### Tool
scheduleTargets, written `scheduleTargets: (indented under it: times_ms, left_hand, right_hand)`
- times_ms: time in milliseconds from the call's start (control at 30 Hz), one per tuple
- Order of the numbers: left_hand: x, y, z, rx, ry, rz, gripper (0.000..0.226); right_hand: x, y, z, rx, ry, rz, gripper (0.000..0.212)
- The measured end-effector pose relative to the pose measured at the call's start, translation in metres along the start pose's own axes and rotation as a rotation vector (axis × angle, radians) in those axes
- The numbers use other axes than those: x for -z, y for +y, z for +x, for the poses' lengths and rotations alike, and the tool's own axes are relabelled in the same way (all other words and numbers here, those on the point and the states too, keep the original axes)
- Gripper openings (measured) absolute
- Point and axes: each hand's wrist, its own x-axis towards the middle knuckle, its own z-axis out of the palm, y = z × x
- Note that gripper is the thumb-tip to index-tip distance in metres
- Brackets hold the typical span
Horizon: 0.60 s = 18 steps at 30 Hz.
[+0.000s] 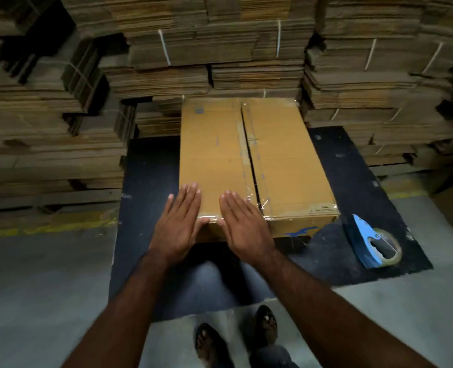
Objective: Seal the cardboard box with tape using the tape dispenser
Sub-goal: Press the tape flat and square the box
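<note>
A: Where is the cardboard box (246, 160)?

B: Centre of the frame, lying on a dark board (151, 181); its two top flaps are folded down and meet along a seam running from the top of the frame toward the bottom; a dark gap shows along that seam; clear tape (260, 204) glints across the near end of the seam and along the near top edge, crinkled in places; more tape shines at the far right corner.

A: Left hand?

B: Left hand (179, 227) lies flat on the near left part of the lid, fingers straight and together, thumb down over the near edge; it grasps nothing, only presses.

A: Right hand?

B: Right hand (244, 225) likewise flat, fingers straight, pointing toward the upper left; it rests on the lid just left of the seam, palm over the near edge; nothing held; the two hands sit close, apart by a narrow strip of cardboard.

A: The tape dispenser?

B: Tape dispenser (372, 241), blue, lies on the board at lower right of the box, apart from it and from both hands; a roll of clear tape sits in it.

A: Surroundings?

B: Bundles of flattened cartons (220, 49) fill the top of the frame, tied with pale string; grey floor (34, 288) at lower left with a yellow line; two sandalled feet (236, 338) at bottom centre.
</note>
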Motion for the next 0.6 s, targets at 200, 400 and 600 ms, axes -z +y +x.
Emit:
scheduleTargets:
  times_ms: [200, 400, 600]
  left_hand:
    - [-0.005, -0.005, -0.012, -0.043, 0.003, 0.05, 0.069]
    - [0.01, 0.005, -0.013, -0.031, -0.062, 0.122, 0.071]
    - [0.003, 0.018, -0.003, 0.027, -0.123, 0.104, 0.071]
  right_hand:
    - [-0.009, 0.008, -0.003, 0.072, -0.043, -0.062, 0.056]
    - [0.012, 0.009, -0.006, 0.066, -0.073, -0.009, 0.063]
    - [-0.001, 0.027, -0.011, 0.035, -0.074, -0.055, 0.063]
